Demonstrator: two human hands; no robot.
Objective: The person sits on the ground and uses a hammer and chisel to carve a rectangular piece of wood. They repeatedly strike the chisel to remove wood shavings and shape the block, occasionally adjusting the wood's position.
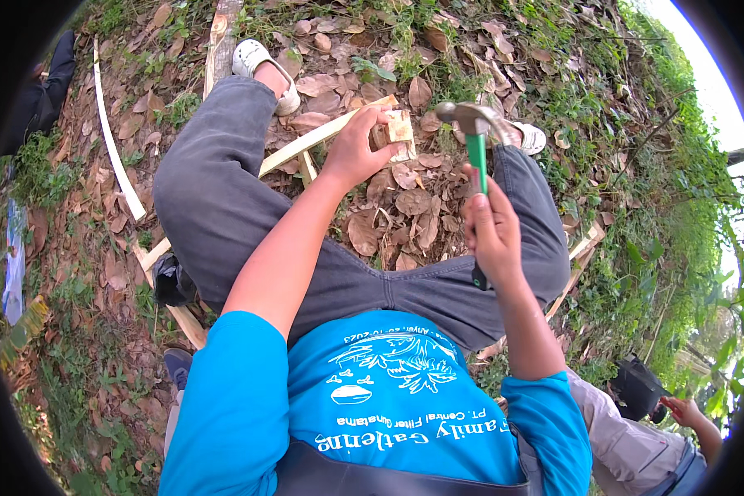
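My right hand [493, 227] is closed around the handle of a claw hammer [476, 149], which has a green and black grip and a metal head. The hammer is raised, its head a little to the right of a pale wooden block [400, 135]. With bent fingers, my left hand [360, 149] grips the end of the wooden piece, where the block meets a long pale strip of wood [306, 147]. Another short wooden piece [307, 169] runs down from that strip. Whether a nail stands in the block cannot be made out.
Dry leaves [413, 201] and grass cover the ground. A curved wooden strip [112, 140] lies at the left. More wooden pieces [188, 324] show beside my left leg and a wooden frame part [583, 248] beside my right. Another person's hand [684, 411] is near a black bag [638, 387].
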